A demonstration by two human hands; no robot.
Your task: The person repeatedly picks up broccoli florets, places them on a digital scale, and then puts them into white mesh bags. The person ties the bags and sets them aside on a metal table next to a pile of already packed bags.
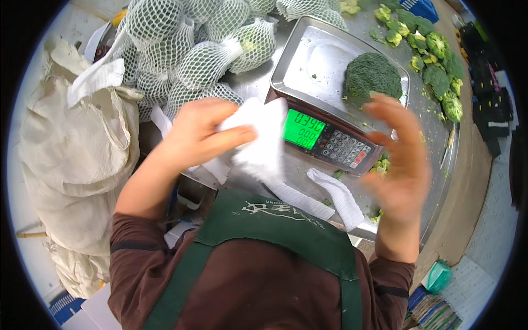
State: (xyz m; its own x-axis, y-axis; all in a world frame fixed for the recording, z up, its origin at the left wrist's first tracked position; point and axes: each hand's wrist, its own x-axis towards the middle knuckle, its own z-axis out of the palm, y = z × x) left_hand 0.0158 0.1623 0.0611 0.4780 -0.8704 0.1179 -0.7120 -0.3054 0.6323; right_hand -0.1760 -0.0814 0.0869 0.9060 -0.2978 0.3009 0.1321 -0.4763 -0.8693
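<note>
Round steel table under everything. Far left, heap of netted broccoli; at the left edge, pale cloth sacks. Middle, scale with steel pan and green lit display. On the pan's right side, one bare broccoli head. Far right, loose broccoli florets. Left hand clamped on a white foam net sleeve, just left of the display. Right hand blurred, fingers spread, empty, near the keypad. Hands well apart. More white sleeves lying near the table's near edge.
</note>
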